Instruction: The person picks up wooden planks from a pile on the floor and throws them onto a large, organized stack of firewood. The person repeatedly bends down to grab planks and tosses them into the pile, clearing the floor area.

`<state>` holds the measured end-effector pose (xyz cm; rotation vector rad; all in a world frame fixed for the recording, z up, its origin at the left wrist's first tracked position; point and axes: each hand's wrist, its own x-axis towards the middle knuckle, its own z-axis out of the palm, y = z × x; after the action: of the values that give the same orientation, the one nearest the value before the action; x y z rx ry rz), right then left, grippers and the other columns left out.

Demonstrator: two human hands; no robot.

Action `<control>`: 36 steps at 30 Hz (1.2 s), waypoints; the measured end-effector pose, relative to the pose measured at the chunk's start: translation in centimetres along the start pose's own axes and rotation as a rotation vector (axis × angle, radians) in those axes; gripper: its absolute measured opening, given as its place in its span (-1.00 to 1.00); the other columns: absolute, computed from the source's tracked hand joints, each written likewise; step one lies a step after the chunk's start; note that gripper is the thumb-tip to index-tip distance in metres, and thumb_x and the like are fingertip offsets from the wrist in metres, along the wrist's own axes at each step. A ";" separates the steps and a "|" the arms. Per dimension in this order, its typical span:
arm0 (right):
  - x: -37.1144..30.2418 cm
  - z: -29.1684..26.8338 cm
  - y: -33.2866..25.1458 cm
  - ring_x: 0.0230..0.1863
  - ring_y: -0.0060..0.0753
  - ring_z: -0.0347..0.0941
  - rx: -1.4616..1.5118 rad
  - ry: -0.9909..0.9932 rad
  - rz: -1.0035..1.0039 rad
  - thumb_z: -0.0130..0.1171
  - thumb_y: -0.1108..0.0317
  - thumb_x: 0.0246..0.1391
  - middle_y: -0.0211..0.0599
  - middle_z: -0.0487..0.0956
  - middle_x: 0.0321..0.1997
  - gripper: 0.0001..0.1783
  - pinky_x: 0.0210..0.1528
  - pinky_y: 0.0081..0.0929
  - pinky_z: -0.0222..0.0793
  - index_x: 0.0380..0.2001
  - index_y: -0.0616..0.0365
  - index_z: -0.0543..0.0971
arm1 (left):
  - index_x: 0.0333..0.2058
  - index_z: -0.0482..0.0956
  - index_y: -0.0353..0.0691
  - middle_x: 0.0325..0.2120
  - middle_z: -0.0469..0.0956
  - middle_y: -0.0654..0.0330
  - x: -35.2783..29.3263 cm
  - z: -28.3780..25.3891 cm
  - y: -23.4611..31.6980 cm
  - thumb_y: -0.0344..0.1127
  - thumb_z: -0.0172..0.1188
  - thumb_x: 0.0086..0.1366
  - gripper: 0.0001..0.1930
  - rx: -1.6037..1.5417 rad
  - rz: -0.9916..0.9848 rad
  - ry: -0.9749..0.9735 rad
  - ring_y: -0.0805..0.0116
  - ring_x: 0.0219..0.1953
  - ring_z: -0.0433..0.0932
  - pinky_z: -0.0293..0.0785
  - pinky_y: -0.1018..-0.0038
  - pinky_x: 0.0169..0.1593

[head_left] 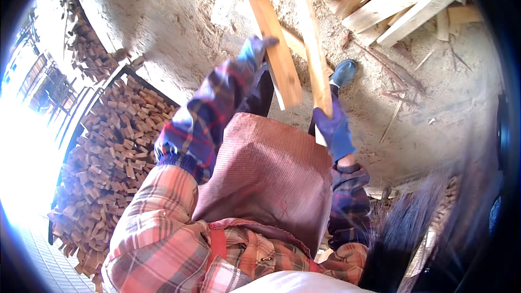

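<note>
Wood blks (119,152) fill bin (154,88); R hand (335,130) grips plank (313,40).

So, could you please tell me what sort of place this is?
It looks like a wood yard or rough woodworking area: a large pile of small wood pieces at the person's left, longer boards lying at the upper right, and dusty ground strewn with splinters.

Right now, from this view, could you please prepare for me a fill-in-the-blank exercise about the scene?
1. The left hand and the right hand both wear ____.
2. The right hand grips a long strip made of ____.
3. The big pile of small blocks is on the picture's ____ side.

Missing words: gloves; wood; left.
</note>
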<state>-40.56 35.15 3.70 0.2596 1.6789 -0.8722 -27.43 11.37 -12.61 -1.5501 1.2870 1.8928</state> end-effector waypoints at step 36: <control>23.0 -7.1 1.6 -0.22 -0.20 0.53 0.005 0.434 0.120 0.42 -0.13 -0.14 -0.04 0.58 -0.23 -0.24 -0.18 -0.30 0.47 -0.13 0.37 0.51 | 0.18 0.26 -0.31 -0.11 0.52 0.15 -14.1 5.2 0.5 -0.31 0.39 0.11 -0.31 -0.182 -0.541 -0.213 0.36 -0.13 0.55 0.51 0.37 0.00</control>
<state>-52.03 34.76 -17.57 0.5796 2.0357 -0.7648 -26.19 18.94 0.38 -1.5327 0.5413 1.7824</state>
